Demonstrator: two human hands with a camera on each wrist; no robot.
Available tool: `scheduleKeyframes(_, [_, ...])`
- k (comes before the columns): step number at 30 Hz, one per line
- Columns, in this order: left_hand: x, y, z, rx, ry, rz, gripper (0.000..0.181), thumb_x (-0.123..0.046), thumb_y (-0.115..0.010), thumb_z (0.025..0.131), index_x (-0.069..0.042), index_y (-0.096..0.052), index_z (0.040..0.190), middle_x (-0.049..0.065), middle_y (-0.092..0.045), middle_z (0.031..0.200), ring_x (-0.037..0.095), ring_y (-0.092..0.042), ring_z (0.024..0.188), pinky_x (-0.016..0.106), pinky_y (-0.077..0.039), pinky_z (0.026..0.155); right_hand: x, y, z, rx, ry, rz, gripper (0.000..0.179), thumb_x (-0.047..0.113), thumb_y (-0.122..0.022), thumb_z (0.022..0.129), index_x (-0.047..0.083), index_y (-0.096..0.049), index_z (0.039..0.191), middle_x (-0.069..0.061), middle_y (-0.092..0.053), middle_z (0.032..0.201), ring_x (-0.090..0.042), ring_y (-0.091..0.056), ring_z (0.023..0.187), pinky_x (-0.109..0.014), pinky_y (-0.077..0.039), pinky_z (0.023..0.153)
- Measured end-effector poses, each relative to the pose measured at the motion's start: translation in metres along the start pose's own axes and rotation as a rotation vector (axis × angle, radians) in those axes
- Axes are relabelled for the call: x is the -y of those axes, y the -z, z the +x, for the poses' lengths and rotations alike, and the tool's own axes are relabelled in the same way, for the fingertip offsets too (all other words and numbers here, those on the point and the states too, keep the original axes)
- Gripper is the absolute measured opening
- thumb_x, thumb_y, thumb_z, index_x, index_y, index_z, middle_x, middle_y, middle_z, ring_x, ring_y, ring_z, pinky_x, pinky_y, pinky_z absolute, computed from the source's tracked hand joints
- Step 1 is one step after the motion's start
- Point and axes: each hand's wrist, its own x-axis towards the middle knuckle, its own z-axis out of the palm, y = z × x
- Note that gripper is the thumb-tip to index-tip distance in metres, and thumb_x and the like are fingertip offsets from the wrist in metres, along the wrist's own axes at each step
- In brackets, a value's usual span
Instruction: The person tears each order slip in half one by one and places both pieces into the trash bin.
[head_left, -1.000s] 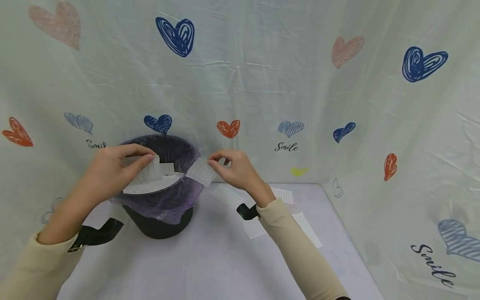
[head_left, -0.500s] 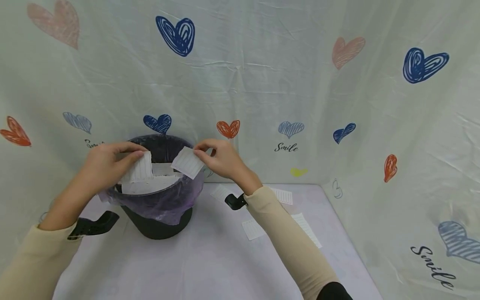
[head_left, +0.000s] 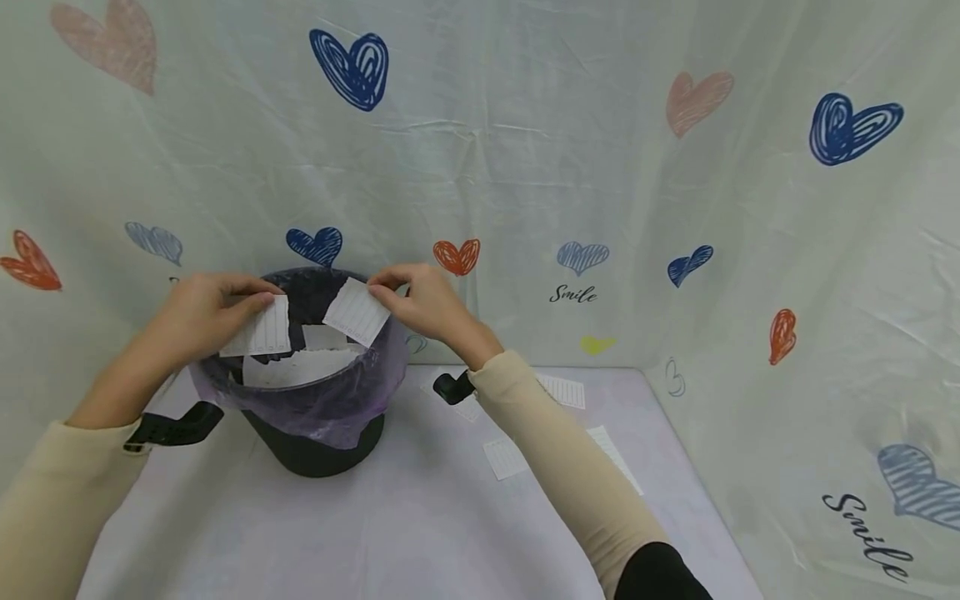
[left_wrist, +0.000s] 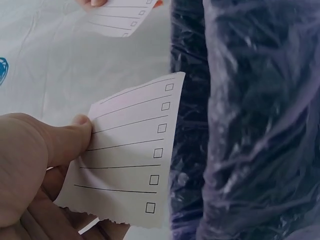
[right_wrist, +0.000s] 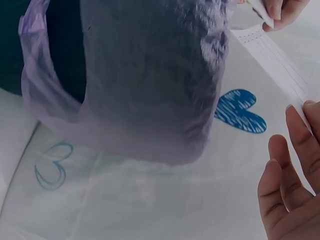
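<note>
My left hand point(head_left: 201, 317) pinches a torn piece of lined paper point(head_left: 264, 330) over the left side of a dark bin point(head_left: 318, 450). In the left wrist view this paper point(left_wrist: 127, 150) shows ruled lines, a column of small boxes and a ragged lower edge. Over the bin's right side, my right hand point(head_left: 429, 307) holds a second lined piece of paper point(head_left: 357, 312) by its upper right corner, between thumb and fingers. A purple plastic bag point(head_left: 352, 408) lines the bin and folds over its rim. White paper point(head_left: 300, 369) lies inside, partly hidden.
Several lined paper pieces lie on the white table right of the bin, among them a near piece point(head_left: 506, 459) and a far piece point(head_left: 564, 392). Behind the table point(head_left: 420, 517) hangs a curtain point(head_left: 510, 183) printed with hearts. Black straps sit at both wrists.
My right hand has carried its paper left and up, from beside the bin to over its opening. My left hand has shifted slightly left and up, still holding its paper.
</note>
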Motion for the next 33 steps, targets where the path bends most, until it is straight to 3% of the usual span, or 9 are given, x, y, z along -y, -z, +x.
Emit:
scheduleKeyframes(3, [0.002,0.001,0.001,0.028,0.018,-0.004,0.027,-0.015,-0.059,0.105,0.007,-0.073,0.115,0.038,-0.064,0.125,0.058,-0.059,0.115,0.067,-0.048,0.087,0.003,-0.004,0.003,0.009,-0.007,0.02,0.02,0.02,-0.065,0.103,0.008,-0.077,0.113,-0.006,-0.077,0.109,-0.014,-0.069,0.097,-0.018,-0.052,0.079])
scheduleKeyframes(10, [0.009,-0.004,0.003,0.079,-0.005,0.006,0.024,-0.012,-0.06,0.104,0.006,-0.075,0.11,0.036,-0.067,0.12,0.057,-0.061,0.113,0.065,-0.049,0.088,0.005,-0.017,0.007,0.013,-0.003,-0.019,0.019,0.018,-0.066,0.102,0.008,-0.078,0.113,-0.005,-0.078,0.107,-0.014,-0.071,0.096,-0.015,-0.05,0.08])
scheduleKeyframes(18, [0.007,-0.003,0.005,0.153,0.016,0.029,0.028,-0.015,-0.058,0.106,0.007,-0.073,0.115,0.033,-0.069,0.12,0.054,-0.063,0.112,0.063,-0.052,0.087,0.006,-0.024,0.008,0.029,-0.006,0.041,0.019,0.015,-0.065,0.102,0.006,-0.076,0.114,-0.007,-0.077,0.105,-0.014,-0.07,0.094,-0.015,-0.05,0.078])
scheduleKeyframes(21, [0.006,-0.002,0.006,0.186,0.019,0.035,0.029,-0.017,-0.057,0.106,0.006,-0.073,0.117,0.03,-0.072,0.116,0.045,-0.07,0.096,0.047,-0.056,0.074,0.006,-0.026,0.008,0.039,-0.009,0.024,0.019,0.016,-0.065,0.102,0.007,-0.077,0.115,-0.006,-0.077,0.107,-0.014,-0.07,0.096,-0.015,-0.051,0.081])
scheduleKeyframes(25, [0.005,-0.002,0.005,0.223,0.011,0.017,0.029,-0.014,-0.056,0.107,0.008,-0.071,0.118,0.025,-0.075,0.106,0.021,-0.07,0.076,0.028,-0.05,0.059,0.005,-0.027,0.007,0.056,-0.016,0.003,0.021,0.017,-0.065,0.103,0.007,-0.077,0.117,-0.006,-0.077,0.111,-0.014,-0.07,0.1,-0.015,-0.051,0.082])
scheduleKeyframes(28, [0.001,-0.002,0.004,0.244,0.028,0.0,0.031,-0.016,-0.055,0.107,0.009,-0.069,0.121,0.023,-0.076,0.105,0.015,-0.067,0.073,0.027,-0.05,0.058,0.003,-0.027,0.005,0.062,-0.024,0.009,0.022,0.017,-0.064,0.103,0.007,-0.076,0.118,-0.006,-0.077,0.113,-0.015,-0.071,0.102,-0.016,-0.052,0.084])
scheduleKeyframes(33, [-0.008,-0.003,0.002,0.229,0.031,-0.009,0.034,-0.023,-0.059,0.106,0.005,-0.07,0.122,0.02,-0.076,0.104,0.013,-0.064,0.07,0.03,-0.049,0.057,-0.002,-0.028,0.002,0.05,-0.026,0.012,0.021,0.017,-0.065,0.103,0.008,-0.076,0.117,-0.006,-0.077,0.113,-0.016,-0.07,0.103,-0.024,-0.055,0.088])
